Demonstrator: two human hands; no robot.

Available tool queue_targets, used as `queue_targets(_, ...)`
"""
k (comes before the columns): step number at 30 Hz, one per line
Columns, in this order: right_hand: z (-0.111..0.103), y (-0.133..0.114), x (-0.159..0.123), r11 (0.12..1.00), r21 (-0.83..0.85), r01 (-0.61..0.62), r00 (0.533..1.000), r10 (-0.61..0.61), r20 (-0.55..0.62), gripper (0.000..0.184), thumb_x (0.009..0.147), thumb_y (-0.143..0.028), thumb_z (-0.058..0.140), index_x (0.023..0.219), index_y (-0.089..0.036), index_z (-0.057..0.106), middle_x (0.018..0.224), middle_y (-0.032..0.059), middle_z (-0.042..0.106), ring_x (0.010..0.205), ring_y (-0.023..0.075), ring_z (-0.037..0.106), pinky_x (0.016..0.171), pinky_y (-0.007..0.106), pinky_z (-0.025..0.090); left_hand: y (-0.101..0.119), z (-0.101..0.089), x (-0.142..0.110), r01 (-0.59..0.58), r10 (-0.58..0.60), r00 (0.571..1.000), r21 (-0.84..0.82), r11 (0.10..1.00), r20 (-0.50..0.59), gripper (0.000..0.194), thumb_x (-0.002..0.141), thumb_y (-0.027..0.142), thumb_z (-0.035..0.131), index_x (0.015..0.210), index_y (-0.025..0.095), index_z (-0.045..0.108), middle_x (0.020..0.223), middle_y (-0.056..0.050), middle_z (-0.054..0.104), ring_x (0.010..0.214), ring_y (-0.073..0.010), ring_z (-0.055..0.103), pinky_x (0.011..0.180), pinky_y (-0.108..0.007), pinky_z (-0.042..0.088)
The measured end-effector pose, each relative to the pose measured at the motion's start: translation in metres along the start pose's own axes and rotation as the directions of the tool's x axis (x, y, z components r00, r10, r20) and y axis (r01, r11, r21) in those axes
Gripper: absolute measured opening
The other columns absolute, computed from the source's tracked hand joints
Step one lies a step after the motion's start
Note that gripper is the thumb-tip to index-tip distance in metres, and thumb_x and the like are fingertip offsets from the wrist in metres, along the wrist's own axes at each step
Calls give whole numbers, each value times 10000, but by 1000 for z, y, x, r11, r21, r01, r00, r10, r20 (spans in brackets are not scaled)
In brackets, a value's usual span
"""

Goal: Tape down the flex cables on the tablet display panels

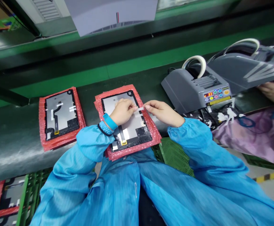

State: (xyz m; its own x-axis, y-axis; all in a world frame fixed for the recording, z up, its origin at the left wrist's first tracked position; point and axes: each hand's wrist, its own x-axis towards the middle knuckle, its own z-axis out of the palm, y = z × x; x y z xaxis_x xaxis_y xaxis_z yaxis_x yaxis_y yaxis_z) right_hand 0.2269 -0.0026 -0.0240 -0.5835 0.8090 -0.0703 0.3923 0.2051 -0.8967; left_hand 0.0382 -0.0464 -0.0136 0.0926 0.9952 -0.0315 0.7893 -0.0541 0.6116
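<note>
**Strip positioning, 2-handed**

Left hand [123, 111]: thumb and forefinger pinched at 1 end of a white tape strip [140, 109]. Right hand [164, 113]: thumb and forefinger pinched at the other. Display panel [132, 126] lies on red bubble wrap [154, 135] on the bench [12, 141], below the hands — strip at its right edge. Judged step: placing edge tape. Next move probably calls for alignment, then flat pressing — no creases.
</note>
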Motion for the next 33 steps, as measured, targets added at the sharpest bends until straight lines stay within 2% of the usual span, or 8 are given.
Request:
queue_targets(3, 1, 5, 2, 997, 57, -48, 996, 52, -68, 324, 780, -484, 597, 834, -165, 606, 793, 40, 639, 715, 158, 547, 698, 301, 434, -3, 0, 0, 38, -36, 999, -74, 997, 28, 172, 856, 208, 578, 691, 163, 587, 712, -16, 631, 786, -178, 552, 776, -324, 414)
queue_targets(7, 7, 6, 5, 998, 63, -25, 999, 27, -41, 260, 753, -422, 643, 769, -164, 612, 754, 28, 640, 705, 151, 549, 696, 291, 429, -3, 1, -1, 67, -63, 997, -98, 993, 40, 176, 865, 229, 572, 706, 160, 603, 733, -23, 652, 807, -179, 576, 777, -321, 427)
queue_targets(13, 16, 6, 14, 997, -78, -14, 998, 10, -55, 93, 753, -227, 599, 683, -170, 580, 670, -8, 597, 655, 128, 508, 672, 268, 388, 3, 3, 0, 144, -151, 987, 101, 984, 59, 173, 882, 253, 559, 777, 158, 658, 881, -69, 694, 965, -244, 575, 873, -403, 401)
queue_targets(18, 19, 5, 20, 986, -152, -70, 996, 60, -66, 102, 727, -179, 610, 638, -175, 562, 631, -21, 554, 625, 120, 480, 630, 255, 356, 5, 9, 1, 149, -168, 984, 233, 961, 62, 223, 909, 279, 516, 828, 154, 682, 988, -102, 692, 1078, -290, 536, 904, -437, 368)
queue_targets(26, 19, -5, 22, 971, -161, -177, 984, 173, -39, 175, 708, -142, 642, 571, -175, 538, 545, -53, 480, 547, 93, 421, 577, 252, 321, 6, 10, -3, 133, -161, 984, 294, 946, 72, 251, 920, 289, 486, 856, 149, 684, 1016, -113, 682, 1094, -296, 517, 903, -441, 359)
queue_targets(30, 20, 0, 23, 963, -12, -270, 962, 269, -47, 196, 672, -135, 694, 560, -168, 537, 522, -60, 485, 527, 79, 408, 548, 234, 311, 6, 12, -3, 123, -150, 987, 306, 944, 65, 239, 908, 275, 493, 836, 148, 682, 997, -115, 682, 1082, -299, 520, 900, -443, 361)
queue_targets(33, 20, 6, 24, 888, 206, -412, 906, 423, -11, 324, 602, -156, 787, 556, -178, 467, 483, -77, 464, 489, 63, 402, 499, 206, 299, 5, 12, -2, 121, -147, 987, 313, 942, 61, 209, 887, 272, 520, 821, 151, 677, 970, -112, 682, 1064, -301, 526, 894, -442, 363)
